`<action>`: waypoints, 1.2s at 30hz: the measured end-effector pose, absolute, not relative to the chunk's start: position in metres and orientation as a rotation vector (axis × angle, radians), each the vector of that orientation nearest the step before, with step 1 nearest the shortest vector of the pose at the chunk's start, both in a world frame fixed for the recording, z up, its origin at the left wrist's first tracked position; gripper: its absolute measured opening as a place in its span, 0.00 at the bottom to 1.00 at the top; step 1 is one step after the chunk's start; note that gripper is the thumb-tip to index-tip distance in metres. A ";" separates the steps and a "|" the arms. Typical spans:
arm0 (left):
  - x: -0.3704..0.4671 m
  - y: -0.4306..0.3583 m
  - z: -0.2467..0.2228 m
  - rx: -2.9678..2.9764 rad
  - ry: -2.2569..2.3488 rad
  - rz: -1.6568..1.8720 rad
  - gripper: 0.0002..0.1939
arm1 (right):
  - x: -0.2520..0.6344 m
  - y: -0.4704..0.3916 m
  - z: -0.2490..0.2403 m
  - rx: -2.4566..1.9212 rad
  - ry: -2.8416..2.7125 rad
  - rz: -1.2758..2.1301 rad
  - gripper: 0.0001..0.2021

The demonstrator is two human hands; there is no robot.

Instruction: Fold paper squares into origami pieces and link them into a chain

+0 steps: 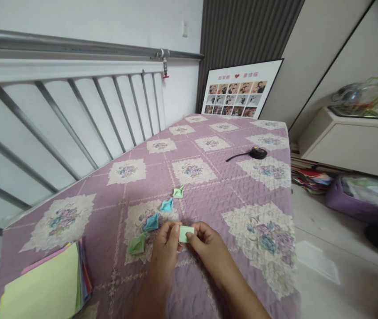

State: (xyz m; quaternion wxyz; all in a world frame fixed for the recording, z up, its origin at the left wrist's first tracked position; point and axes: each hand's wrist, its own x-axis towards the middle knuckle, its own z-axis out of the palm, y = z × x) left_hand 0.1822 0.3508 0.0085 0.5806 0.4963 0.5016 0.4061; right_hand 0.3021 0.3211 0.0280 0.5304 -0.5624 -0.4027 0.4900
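A small pale green folded paper [186,234] is held between my two hands above the purple floral cloth. My left hand [168,239] pinches its left edge. My right hand [205,239] grips its right side, with the thumb on its face. Beyond and to the left lie folded paper pieces in a slanting row: a green one [137,244], a blue one [151,222], another blue one [166,205] and a light green one [178,192]. At the lower left is a stack of coloured paper [42,283], yellow on top.
A black tape-like object with a strap [258,153] lies on the purple cloth [208,195] at the right. A white radiator [75,115] runs along the left. A photo board [242,88] leans behind; a purple bin [348,201] stands on the floor.
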 end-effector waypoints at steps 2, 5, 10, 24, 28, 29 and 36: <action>0.184 0.351 0.010 1.149 1.119 0.910 0.17 | 0.301 0.322 0.027 -1.319 -0.872 1.178 0.14; 0.185 0.351 0.010 1.199 1.102 0.876 0.13 | 0.301 0.322 0.026 -1.314 -0.807 1.183 0.14; 0.183 0.354 0.003 1.133 1.152 0.903 0.13 | 0.301 0.321 0.027 -1.318 -0.928 1.144 0.11; 0.187 0.350 0.008 1.101 1.109 0.848 0.14 | 0.299 0.321 0.029 -1.241 -0.929 1.111 0.10; 0.187 0.349 0.009 1.123 1.114 0.853 0.14 | 0.298 0.319 0.029 -1.268 -1.007 1.085 0.09; 0.186 0.350 0.009 1.127 1.116 0.850 0.14 | 0.298 0.319 0.029 -1.276 -1.028 1.073 0.08; 0.185 0.350 0.012 1.148 1.098 0.856 0.12 | 0.299 0.318 0.030 -1.266 -1.092 1.082 0.05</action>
